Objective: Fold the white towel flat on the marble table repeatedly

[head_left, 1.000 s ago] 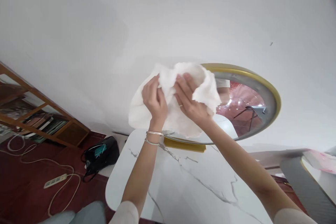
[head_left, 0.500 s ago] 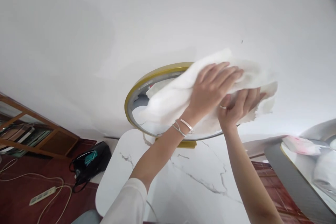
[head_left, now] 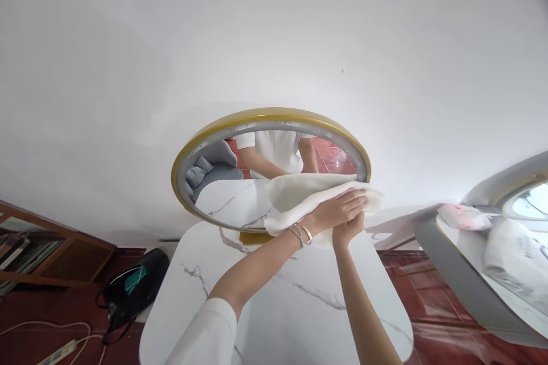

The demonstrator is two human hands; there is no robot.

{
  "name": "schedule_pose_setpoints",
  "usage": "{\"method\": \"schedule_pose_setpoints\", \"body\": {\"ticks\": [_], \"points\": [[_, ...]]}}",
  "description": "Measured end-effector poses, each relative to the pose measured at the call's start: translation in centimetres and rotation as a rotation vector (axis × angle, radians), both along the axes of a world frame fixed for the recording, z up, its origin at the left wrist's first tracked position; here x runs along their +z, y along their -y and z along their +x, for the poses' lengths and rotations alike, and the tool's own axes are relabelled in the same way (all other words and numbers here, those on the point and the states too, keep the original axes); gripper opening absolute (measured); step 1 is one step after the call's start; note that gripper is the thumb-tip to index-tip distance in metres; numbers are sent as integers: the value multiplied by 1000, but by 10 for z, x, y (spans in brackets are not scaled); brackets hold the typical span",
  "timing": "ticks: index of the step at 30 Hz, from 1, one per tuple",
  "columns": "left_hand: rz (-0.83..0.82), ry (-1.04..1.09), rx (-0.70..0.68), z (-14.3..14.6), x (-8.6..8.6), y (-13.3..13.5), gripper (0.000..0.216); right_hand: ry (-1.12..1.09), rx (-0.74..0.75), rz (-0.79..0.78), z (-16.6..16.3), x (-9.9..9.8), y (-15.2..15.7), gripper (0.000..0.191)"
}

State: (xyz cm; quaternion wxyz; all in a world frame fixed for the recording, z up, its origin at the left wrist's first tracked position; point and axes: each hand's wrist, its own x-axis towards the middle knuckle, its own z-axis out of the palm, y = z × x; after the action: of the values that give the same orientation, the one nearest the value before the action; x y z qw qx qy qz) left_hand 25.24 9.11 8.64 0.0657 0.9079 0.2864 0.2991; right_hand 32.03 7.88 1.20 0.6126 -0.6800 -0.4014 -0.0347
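Note:
A round mirror with a gold rim (head_left: 205, 131) stands on a gold base at the back of a white marble table (head_left: 299, 308). A white cloth (head_left: 295, 197) lies pressed against the lower right of the glass. My left hand (head_left: 336, 208), with bracelets at the wrist, lies flat on the cloth with fingers stretched out and pressing it. My right hand (head_left: 347, 229) is just under it, below the cloth, fingers mostly hidden. The glass reflects a person's white top and arms.
A white wall fills the background. A black bag (head_left: 132, 291) and a power strip with cable (head_left: 57, 351) lie on the red floor at left, by a wooden shelf (head_left: 47, 256). Another grey-rimmed mirror (head_left: 492, 251) and pink packets (head_left: 464, 217) are at right.
Both hands have swept the cloth from the mirror's upper part down to its lower right edge. The view shifted, so the whole mirror now shows.

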Motion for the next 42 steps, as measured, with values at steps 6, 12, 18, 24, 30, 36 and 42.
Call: {"method": "schedule_pose_setpoints", "body": {"ticks": [6,12,18,24,30,36,42], "points": [[138,-52,-27,-31,-70,23,42,-216,101,-146,-12,-51,33,35],[94,-165,233,-84,-130,54,47,-138,349,-150,-55,-91,48,46],[7,-80,340,-118,-158,76,45,46,502,-216,-67,-119,62,44],[-262,538,655,-90,-153,87,46,-209,433,-160,-28,-107,75,35],[-378,971,863,-60,-128,77,50,-449,149,-168,15,-102,65,51],[-378,1026,912,-71,-124,73,36,-394,227,-199,31,-101,63,29],[-349,1020,929,-85,-129,69,31,-298,343,-260,39,-110,62,36]]}}
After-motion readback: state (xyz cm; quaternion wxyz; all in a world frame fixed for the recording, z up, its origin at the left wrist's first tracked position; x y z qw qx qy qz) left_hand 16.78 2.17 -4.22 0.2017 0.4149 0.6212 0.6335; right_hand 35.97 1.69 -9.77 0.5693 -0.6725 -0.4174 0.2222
